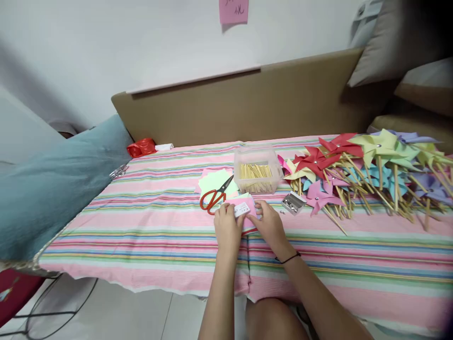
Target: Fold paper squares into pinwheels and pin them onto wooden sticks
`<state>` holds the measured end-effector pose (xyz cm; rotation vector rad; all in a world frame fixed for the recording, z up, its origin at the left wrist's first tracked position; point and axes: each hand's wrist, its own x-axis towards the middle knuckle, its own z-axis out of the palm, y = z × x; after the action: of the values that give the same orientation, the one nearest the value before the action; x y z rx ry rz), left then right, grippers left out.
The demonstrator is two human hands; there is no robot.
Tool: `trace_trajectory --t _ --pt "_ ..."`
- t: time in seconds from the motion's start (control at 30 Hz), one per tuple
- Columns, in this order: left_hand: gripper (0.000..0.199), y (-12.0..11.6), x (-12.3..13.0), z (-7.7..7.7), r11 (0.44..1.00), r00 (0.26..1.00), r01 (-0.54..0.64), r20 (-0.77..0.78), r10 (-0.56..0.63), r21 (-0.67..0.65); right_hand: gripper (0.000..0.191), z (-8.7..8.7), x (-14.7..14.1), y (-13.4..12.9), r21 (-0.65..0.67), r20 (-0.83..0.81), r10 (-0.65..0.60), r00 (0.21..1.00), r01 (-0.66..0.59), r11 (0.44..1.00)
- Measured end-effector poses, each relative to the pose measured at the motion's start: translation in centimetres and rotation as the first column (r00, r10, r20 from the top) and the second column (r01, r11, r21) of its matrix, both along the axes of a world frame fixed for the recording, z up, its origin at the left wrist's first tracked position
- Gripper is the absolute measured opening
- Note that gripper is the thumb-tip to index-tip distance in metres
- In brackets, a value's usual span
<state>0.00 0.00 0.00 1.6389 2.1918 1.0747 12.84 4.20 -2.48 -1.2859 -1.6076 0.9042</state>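
Note:
A square of pink paper (252, 218) lies between my two hands, with a small white printed card (242, 209) on top of it. My left hand (226, 225) is closed on the left edge of the paper, its thumb at the card's lower edge. At the right edge, my right hand (269, 224) grips the paper with thumb and fingers. Something red shows under the paper's lower edge. Beyond my left hand rest scissors with red handles (213, 200), partly over light green paper sheets (212, 181). The fingers' undersides are hidden.
A clear plastic box (274, 182) of thin wooden sticks (255, 171) stands behind my hands. Beside it sits an open small box (294, 203) of metal fasteners. Many paper pinwheels (316, 163) are piled at right. A red plastic packet (142, 148) lies at far left on the striped cloth (141, 241).

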Motion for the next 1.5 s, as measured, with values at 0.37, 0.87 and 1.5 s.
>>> trace_trajectory --t 0.37,0.87,1.5 --pt "0.033 -0.8 -2.5 -1.2 0.997 0.903 -0.048 0.43 0.019 0.058 0.029 0.4 0.0 0.3 -0.168 -0.177 -0.057 0.983 0.026 0.985" --pt "0.034 -0.5 0.5 1.1 0.997 0.995 -0.037 0.087 0.043 -0.072 0.023 6.0 8.1 -4.7 -0.177 -0.707 -0.242 0.665 0.165 0.97" --pt "0.042 -20.0 12.7 9.2 0.997 0.38 0.003 0.922 -0.068 0.073 0.025 9.3 13.3 -21.8 -0.22 -0.654 -0.215 0.726 0.089 0.971"
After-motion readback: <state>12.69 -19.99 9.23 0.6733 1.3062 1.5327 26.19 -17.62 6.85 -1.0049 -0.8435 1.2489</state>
